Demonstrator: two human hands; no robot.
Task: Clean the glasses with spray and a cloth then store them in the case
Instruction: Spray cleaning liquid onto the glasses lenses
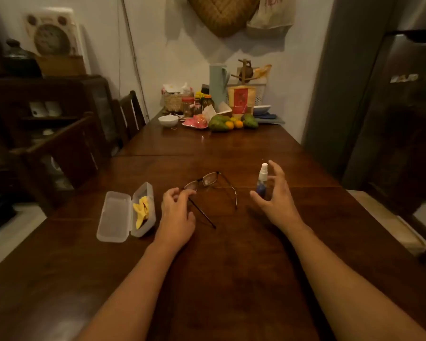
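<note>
Left grip [177,212] sits at the near-left corner of the glasses [207,183], fingers curled by the hinge; pinching or only touching, cannot tell. Right grip [273,195], right of the glasses, is spread wide round the spray bottle [261,180], not closed on it. Glasses lie on the desk [231,279], temples unfolded. Case [113,215] is left of the glasses, lid open, yellow cloth [142,211] inside.

Progress, my reading: barely begun. Spraying, wiping and storing are all left to do.

Writing: bottle label is blue, too small to read.
</note>
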